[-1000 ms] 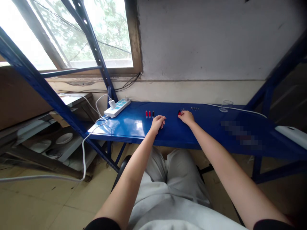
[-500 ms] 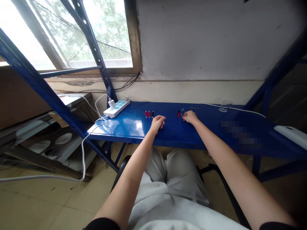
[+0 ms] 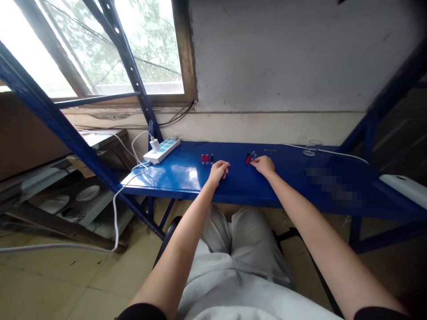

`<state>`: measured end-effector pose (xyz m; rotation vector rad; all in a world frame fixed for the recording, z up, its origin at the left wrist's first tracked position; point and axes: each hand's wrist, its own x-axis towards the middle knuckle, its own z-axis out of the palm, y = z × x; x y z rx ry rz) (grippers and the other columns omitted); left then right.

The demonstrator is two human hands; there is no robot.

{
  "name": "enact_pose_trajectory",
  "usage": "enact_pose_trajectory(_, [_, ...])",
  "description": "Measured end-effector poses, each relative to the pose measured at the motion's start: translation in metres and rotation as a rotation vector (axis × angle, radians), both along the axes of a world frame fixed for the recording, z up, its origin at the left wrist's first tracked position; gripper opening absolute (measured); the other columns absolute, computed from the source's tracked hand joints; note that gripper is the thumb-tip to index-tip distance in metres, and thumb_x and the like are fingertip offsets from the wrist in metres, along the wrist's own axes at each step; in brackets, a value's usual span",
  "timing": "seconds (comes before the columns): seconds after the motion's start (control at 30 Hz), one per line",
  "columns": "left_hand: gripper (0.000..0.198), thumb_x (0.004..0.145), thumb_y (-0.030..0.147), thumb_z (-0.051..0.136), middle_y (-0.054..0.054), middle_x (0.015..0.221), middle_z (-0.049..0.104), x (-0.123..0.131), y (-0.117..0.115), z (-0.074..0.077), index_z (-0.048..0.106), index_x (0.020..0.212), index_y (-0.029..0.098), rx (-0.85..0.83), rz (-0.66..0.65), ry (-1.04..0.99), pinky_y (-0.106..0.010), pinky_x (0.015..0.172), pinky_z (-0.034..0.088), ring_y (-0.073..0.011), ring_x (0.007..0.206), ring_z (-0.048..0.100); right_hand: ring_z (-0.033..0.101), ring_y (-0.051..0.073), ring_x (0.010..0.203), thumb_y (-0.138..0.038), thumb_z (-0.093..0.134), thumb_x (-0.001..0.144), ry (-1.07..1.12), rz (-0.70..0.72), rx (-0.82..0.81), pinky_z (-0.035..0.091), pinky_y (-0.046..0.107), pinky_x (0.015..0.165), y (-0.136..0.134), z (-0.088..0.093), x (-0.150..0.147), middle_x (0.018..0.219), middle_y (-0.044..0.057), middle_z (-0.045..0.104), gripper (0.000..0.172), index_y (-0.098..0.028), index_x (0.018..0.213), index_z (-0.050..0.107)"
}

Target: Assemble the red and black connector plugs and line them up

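While the left hand stays curled and empty on the blue shelf, just short of the three red and black plugs, the right hand has slid off the lone red-black plug. That plug now stands free. Fingertips rest beside small pale parts; whether anything is pinched, cannot tell. Work seems between pieces.
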<state>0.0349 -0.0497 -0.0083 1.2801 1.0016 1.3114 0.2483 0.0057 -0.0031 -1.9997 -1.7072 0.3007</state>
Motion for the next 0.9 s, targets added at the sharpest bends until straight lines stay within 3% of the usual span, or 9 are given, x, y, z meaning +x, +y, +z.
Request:
enact_pose_trajectory(0.2, [0.013,0.078,0.024,0.052,0.005,0.049,0.048,0.000,-0.001,0.001,0.054,0.073,0.013,-0.002,0.000,0.013,-0.017,0.034,0.024,-0.0030,0.031,0.037,0.064,0.022,0.082,-0.038,0.063,0.069,-0.008,0.024,-0.022,0.044,0.027,0.062,0.006,-0.001,0.002,0.083,0.007,0.069,0.025,-0.021,0.085,0.070])
enact_pose_trajectory(0.37, [0.013,0.077,0.026,0.052,0.005,0.049,0.047,0.001,-0.002,-0.001,0.054,0.073,0.014,0.014,0.015,0.078,-0.017,0.035,0.025,-0.0035,0.032,0.037,0.063,0.017,0.064,-0.032,0.064,0.068,0.008,0.124,-0.116,0.044,0.025,0.060,0.010,0.004,0.011,0.074,0.007,0.068,0.028,-0.015,0.090,0.067])
enact_pose_trajectory(0.5, [0.014,0.077,0.026,0.048,0.005,0.049,0.047,0.003,0.001,-0.005,0.055,0.072,0.015,0.079,0.089,0.236,-0.018,0.041,0.029,-0.0054,0.038,0.040,0.059,0.015,0.051,-0.028,0.061,0.071,0.084,0.106,-0.152,0.043,0.026,0.055,-0.001,0.013,0.015,0.066,0.005,0.067,0.025,-0.015,0.091,0.064])
enact_pose_trajectory(0.57, [0.015,0.077,0.025,0.047,0.004,0.050,0.048,0.004,0.002,-0.005,0.055,0.070,0.015,0.158,0.180,0.364,-0.019,0.047,0.034,-0.0071,0.044,0.044,0.059,0.016,0.054,-0.027,0.059,0.072,0.065,0.033,-0.025,0.043,0.026,0.057,-0.011,0.017,0.010,0.066,0.006,0.066,0.015,-0.017,0.081,0.064])
enact_pose_trajectory(0.67, [0.016,0.078,0.024,0.046,0.001,0.057,0.054,-0.001,0.000,-0.002,0.056,0.069,0.016,0.265,0.325,0.616,-0.021,0.057,0.038,-0.0108,0.057,0.052,0.061,0.018,0.065,-0.030,0.050,0.078,0.084,-0.064,0.334,0.042,0.026,0.059,-0.029,0.018,-0.008,0.072,0.007,0.067,0.017,-0.018,0.082,0.062])
enact_pose_trajectory(0.77, [0.017,0.081,0.026,0.044,-0.003,0.071,0.062,-0.015,-0.006,0.005,0.059,0.079,0.019,0.257,0.394,0.912,-0.024,0.064,0.041,-0.0157,0.069,0.059,0.061,0.018,0.070,-0.030,0.043,0.082,0.073,0.086,0.594,0.041,0.026,0.062,-0.042,0.011,-0.029,0.077,0.007,0.067,0.020,-0.019,0.088,0.059])
enact_pose_trajectory(0.9, [0.027,0.087,0.032,0.036,-0.010,0.089,0.066,-0.044,-0.017,0.017,0.057,0.098,0.019,0.222,0.429,1.241,-0.030,0.072,0.043,-0.0231,0.083,0.063,0.058,0.016,0.065,-0.032,0.038,0.086,0.069,0.274,0.705,0.040,0.025,0.061,-0.049,-0.002,-0.045,0.076,0.005,0.065,0.025,-0.020,0.091,0.058])
